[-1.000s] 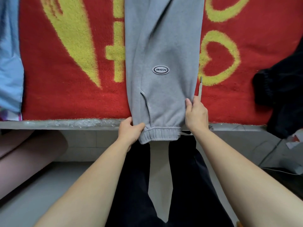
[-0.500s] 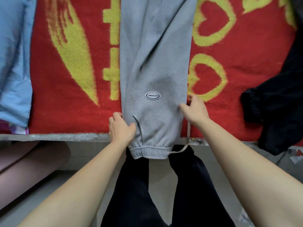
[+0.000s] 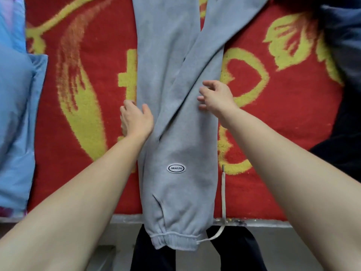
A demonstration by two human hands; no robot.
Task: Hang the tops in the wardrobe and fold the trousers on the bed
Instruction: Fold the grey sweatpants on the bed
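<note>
One pair of grey trousers point(image 3: 175, 114) lies lengthwise on a bed covered by one red blanket point(image 3: 283, 124) with yellow patterns. Its two legs run away from the viewer and part at the far end. Its elastic waistband point(image 3: 175, 239) hangs over the bed's near edge point(image 3: 263, 223). One oval patch point(image 3: 176, 168) sits on the trousers' near half, and one pale drawstring point(image 3: 223, 194) trails along their right side, from the blanket down past the bed edge.

Two bare arms reach in from below. The left grip point(image 3: 136, 119) lies flat and released on the trousers' left edge, thumb on the grey cloth, fingers on the blanket just beside it. The right grip point(image 3: 216, 96) is over the trousers' right edge, fingers spread and loosely bent, grasping nothing; whether it touches the cloth cannot be told.

Left of the trousers, well apart, lies light blue fabric point(image 3: 15, 114). Right of them, well apart, lies dark clothing point(image 3: 343, 55). Bare red blanket shows on both sides of the trousers, between them and these items
</note>
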